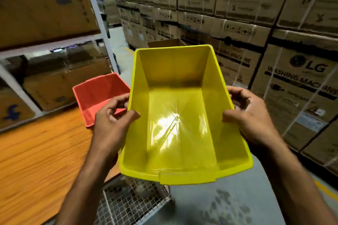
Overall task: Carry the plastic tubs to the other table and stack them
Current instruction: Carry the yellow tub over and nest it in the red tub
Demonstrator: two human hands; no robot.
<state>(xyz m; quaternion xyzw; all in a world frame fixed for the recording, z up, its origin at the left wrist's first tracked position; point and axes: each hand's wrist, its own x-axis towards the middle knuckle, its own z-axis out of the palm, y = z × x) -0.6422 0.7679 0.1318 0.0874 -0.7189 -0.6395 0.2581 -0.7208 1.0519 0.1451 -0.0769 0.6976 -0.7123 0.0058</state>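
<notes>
An empty yellow plastic tub (181, 115) is held in the air in front of me, its open top facing the camera. My left hand (111, 124) grips its left rim, thumb over the edge. My right hand (245, 115) grips the right rim the same way. A red plastic tub (97, 93) stands upright and empty on the wooden table (36, 151) to the left, partly hidden behind my left hand.
Shelving (102, 23) with wrapped cardboard boxes rises behind the table on the left. Stacked washing-machine cartons (292, 78) wall off the right side. A wire mesh cage (128, 202) sits below the table edge. An open carton (164, 43) lies beyond the yellow tub. Grey floor (228, 202) runs between.
</notes>
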